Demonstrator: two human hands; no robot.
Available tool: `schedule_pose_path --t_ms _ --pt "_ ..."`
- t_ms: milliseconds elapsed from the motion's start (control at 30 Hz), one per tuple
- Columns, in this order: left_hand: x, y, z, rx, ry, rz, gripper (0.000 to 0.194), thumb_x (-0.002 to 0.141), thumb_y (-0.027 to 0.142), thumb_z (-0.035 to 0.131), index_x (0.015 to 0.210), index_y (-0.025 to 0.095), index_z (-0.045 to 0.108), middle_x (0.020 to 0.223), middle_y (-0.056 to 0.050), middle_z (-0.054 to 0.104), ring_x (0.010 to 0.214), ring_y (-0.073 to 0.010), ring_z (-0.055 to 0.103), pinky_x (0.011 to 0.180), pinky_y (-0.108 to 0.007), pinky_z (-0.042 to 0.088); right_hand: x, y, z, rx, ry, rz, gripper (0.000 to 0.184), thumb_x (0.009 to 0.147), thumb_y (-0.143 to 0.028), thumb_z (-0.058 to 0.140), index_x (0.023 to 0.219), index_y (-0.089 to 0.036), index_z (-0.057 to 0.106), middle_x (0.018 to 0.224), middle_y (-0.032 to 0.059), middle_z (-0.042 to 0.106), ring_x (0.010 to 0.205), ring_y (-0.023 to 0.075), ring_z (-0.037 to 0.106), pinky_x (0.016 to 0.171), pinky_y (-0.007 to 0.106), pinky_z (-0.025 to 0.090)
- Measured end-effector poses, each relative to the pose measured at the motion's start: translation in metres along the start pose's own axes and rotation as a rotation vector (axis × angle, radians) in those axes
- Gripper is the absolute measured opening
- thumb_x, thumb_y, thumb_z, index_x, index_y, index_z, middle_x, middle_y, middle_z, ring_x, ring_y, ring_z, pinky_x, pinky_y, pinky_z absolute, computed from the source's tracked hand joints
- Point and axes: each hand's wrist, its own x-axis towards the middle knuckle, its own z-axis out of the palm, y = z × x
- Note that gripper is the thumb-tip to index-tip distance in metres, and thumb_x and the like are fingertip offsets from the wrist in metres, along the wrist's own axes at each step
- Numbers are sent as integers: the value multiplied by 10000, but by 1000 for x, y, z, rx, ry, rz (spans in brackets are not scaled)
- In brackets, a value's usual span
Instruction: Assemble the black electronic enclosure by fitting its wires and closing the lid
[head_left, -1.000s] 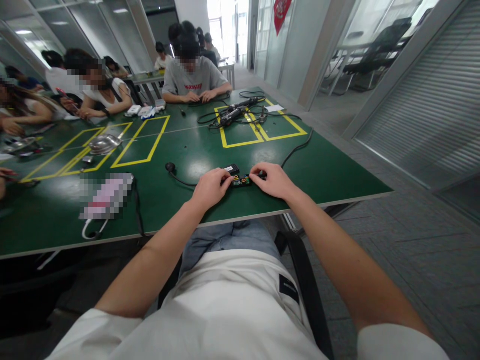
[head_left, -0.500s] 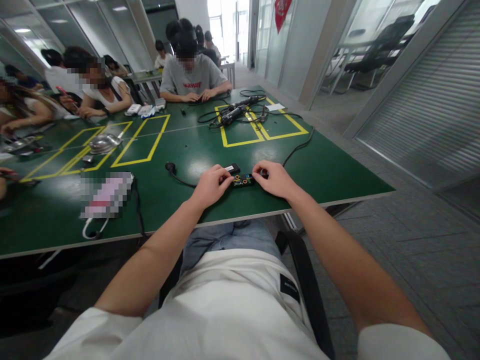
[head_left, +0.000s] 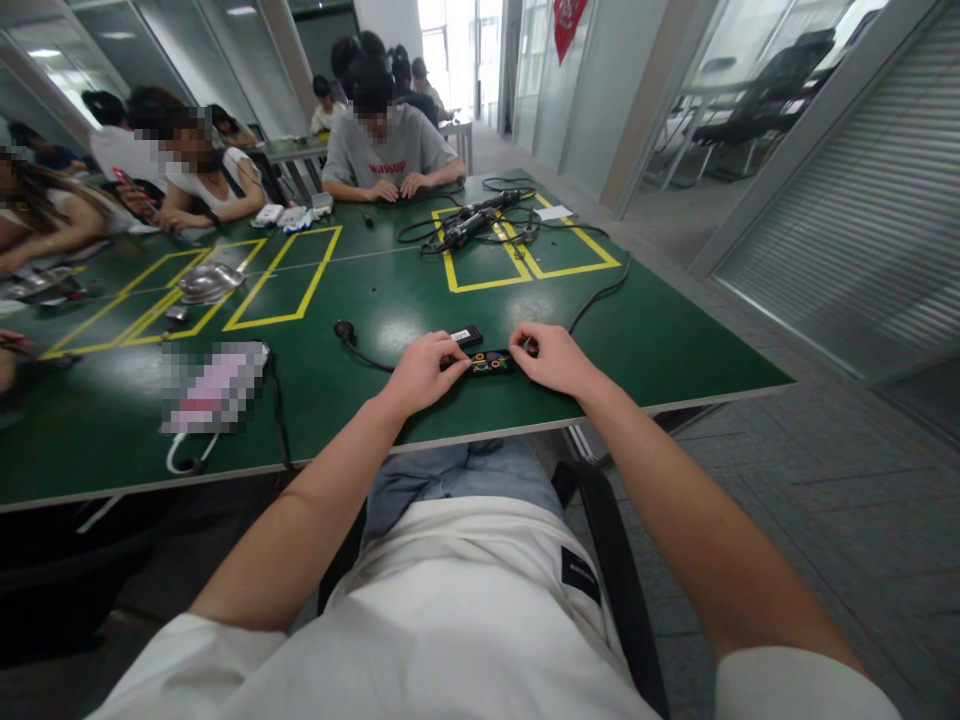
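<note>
Open black box (head_left: 491,364) w/ coloured parts lay mid-frame on green counter (head_left: 675,350). L hand (head_left: 429,370) pinched its left end, grip narrow. R hand (head_left: 553,360) curled at its right end; couldn't tell if grip held anything. Plug (head_left: 344,331) lay left of ctr.

On a green worktop (head_left: 675,345), the left hand (head_left: 427,368) pinches the left end of an open black case (head_left: 492,364), the right hand (head_left: 553,360) curls at its other end, a labelled black piece (head_left: 468,336) lies just behind, and a plug (head_left: 344,331) rests farther left
</note>
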Motion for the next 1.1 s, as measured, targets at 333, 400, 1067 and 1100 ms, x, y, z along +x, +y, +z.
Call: schedule_pose_path --t_ms 333,400,1067,1100 --pt "11 2 4 191 144 -232 251 1066 385 712 1231 305 883 1376 -108 797 1356 -394 635 1093 -597 543 2 -3 -2 -39 -42 48 124 890 -223 622 824 -232 727 811 56 764 756 244 653 752 356 483" --pt "15 -3 5 165 99 -254 241 1038 388 760 1232 318 884 1305 -91 834 1260 -376 706 1054 -560 577 3 -3 -3 -47 -43 57 153 913 -221 601 829 -234 728 828 61 772 787 253 672 761 358 483" --pt "2 9 4 14 -69 121 350 1083 363 655 1373 252 818 1340 -124 802 1208 -309 721 1129 -515 556 4 3 2 -64 -18 58 244 934 -129 562 890 -241 774 940 71 820 844 264 699 867 371 532" --pt "2 9 4 5 -68 115 349 1087 363 646 1372 252 815 1338 -120 804 1214 -308 721 1132 -510 556 4 3 2 -64 -18 54 243 933 -130 561 889 -241 772 937 70 818 841 263 697 865 371 532"
